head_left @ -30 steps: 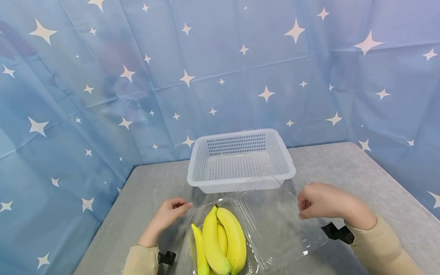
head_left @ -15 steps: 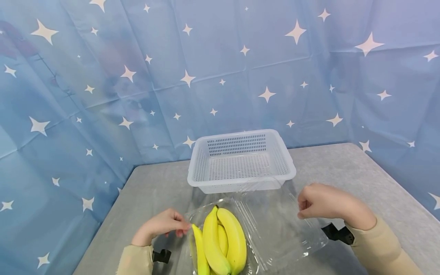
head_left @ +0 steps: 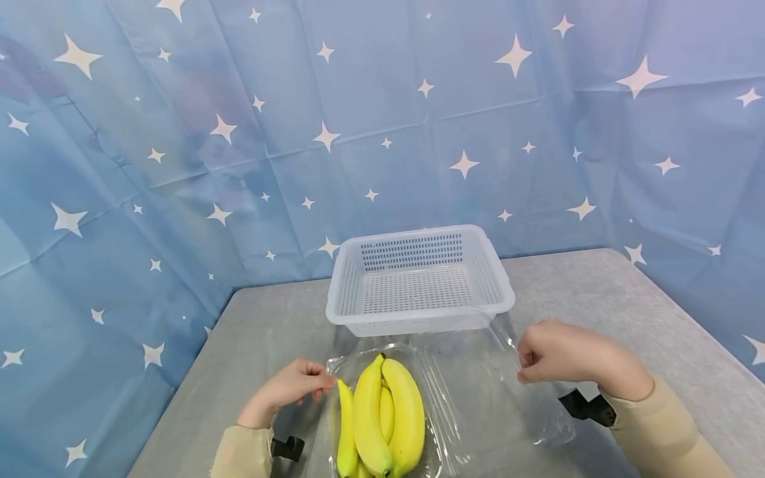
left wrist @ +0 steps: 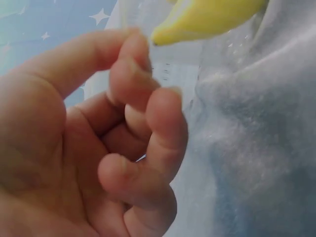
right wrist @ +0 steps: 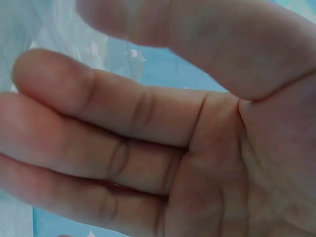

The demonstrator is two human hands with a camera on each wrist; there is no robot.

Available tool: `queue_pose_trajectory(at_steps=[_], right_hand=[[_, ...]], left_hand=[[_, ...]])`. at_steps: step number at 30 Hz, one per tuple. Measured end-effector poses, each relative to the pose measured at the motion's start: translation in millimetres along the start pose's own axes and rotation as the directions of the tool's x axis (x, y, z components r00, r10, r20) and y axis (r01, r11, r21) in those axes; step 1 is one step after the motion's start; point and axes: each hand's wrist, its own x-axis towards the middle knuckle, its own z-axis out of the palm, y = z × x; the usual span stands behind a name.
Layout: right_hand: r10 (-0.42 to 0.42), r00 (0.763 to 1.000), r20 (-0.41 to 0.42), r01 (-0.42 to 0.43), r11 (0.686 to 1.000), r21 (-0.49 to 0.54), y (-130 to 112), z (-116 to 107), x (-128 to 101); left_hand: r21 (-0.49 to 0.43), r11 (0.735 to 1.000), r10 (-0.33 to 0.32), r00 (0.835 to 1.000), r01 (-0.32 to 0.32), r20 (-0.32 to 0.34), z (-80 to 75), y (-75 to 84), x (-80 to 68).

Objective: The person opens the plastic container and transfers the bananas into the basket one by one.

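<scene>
Beside the left hand, bananas

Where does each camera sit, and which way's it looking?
Head: on the head, facing forward and down at bananas in a container before a basket; left hand and right hand show.
Left wrist: worn there, facing the left hand's palm and a banana tip.
Right wrist: worn there, facing the right hand's palm; blurred plastic beyond.
Head and left wrist share the left hand and a banana.
</scene>
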Motion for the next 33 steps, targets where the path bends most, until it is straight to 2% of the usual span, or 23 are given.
queue_pose_trajectory(at_steps=[7,16,20,24,33], right_hand=[[-0.024,1.0,0.002,0.024,1.0,0.006,-1.9,2.9,0.5],[-0.068,0.998,-0.004,0.068,0.997,-0.033,-7.5,7.8,2.1],[-0.077,0.997,-0.023,0.075,0.996,-0.057,-10.5,10.0,1.0],[-0.051,0.998,-0.023,0.049,0.996,-0.07,-12.9,11.4,0.5],[-0.054,0.999,-0.004,0.053,0.996,-0.07,-14.6,13.8,2.6]], left_hand=[[-0.044,0.999,0.016,0.993,-0.021,-0.113,6.0,0.4,5.1],[-0.051,0.997,0.043,0.966,-0.058,-0.254,14.6,-4.1,12.0],[-0.065,0.995,0.048,0.957,-0.069,-0.286,16.5,-5.6,14.2],[-0.07,0.995,0.047,0.951,-0.072,-0.305,18.0,-7.5,16.5],[-0.081,0.994,0.047,0.943,-0.078,-0.328,19.3,-9.5,19.2]])
